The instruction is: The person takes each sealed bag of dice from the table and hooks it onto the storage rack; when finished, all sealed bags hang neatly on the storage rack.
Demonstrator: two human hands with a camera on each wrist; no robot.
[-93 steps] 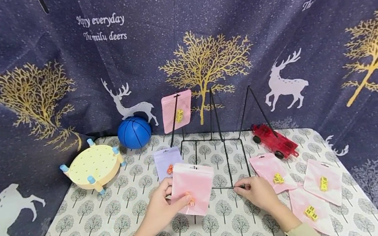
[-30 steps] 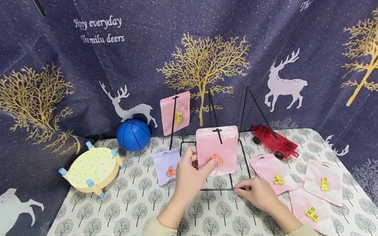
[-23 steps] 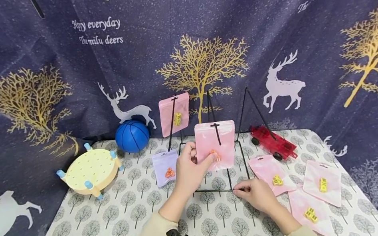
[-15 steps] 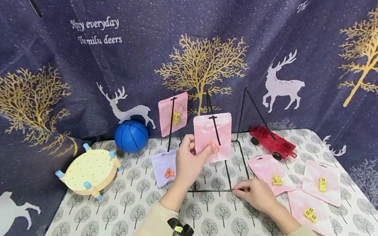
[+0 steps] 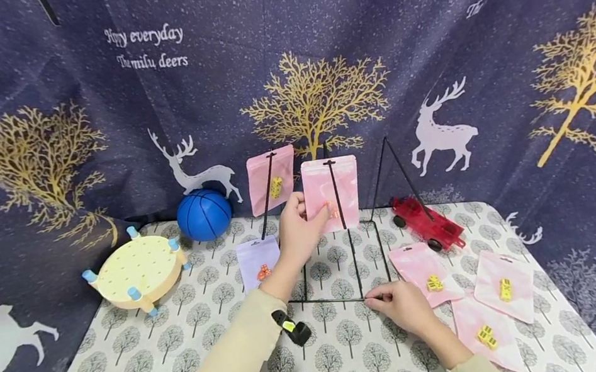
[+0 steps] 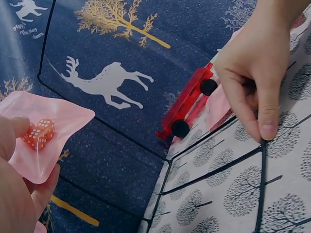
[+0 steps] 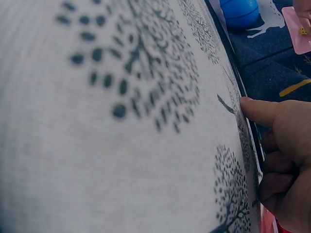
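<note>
My left hand (image 5: 300,230) pinches a pink zip bag (image 5: 316,184) with orange dice (image 6: 40,133) inside, thumb in front over the dice. The middle prong of a black wire display rack (image 5: 325,300) runs through the bag's hang hole. My right hand (image 5: 406,307) pinches the rack's front base bar between thumb and forefinger, low on the table. On the rack's left prong hangs another pink bag (image 5: 259,182), with yellow dice. Its right prong (image 5: 378,178) bears nothing. In the right wrist view the right hand's thumb (image 7: 260,110) lies along the base bar.
A lavender bag (image 5: 251,256) with orange dice lies left of the rack. Three pink bags (image 5: 469,324) with yellow dice lie at the right, near a red toy cart (image 5: 429,223). A blue ball (image 5: 203,215) and a yellow round toy stand (image 5: 138,269) are back left.
My left hand has lifted the pink bag up and rightward from low in front of the rack, and it has slid back along the middle prong. The right hand stays on the base bar.
</note>
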